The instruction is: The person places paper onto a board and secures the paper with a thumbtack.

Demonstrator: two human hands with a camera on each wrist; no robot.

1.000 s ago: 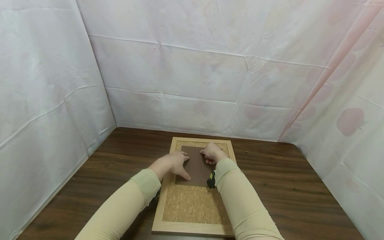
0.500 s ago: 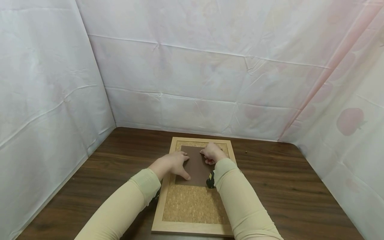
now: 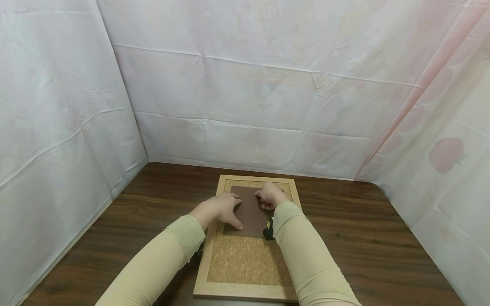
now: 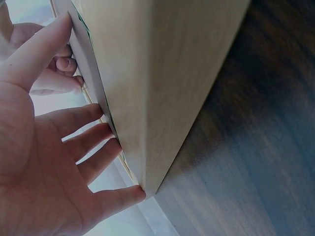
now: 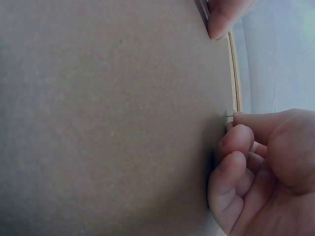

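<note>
A thin brown paper sheet (image 3: 249,211) is being pressed flat on the cork board (image 3: 245,263) by the left hand (image 3: 221,209) with fingers spread, while a small pin (image 5: 228,114) is being pinched at its top edge by the curled right hand (image 3: 270,196). The sheet is judged light and floppy, best held at its edges.

Bare table (image 3: 344,221) around cork board (image 3: 245,263)
</note>
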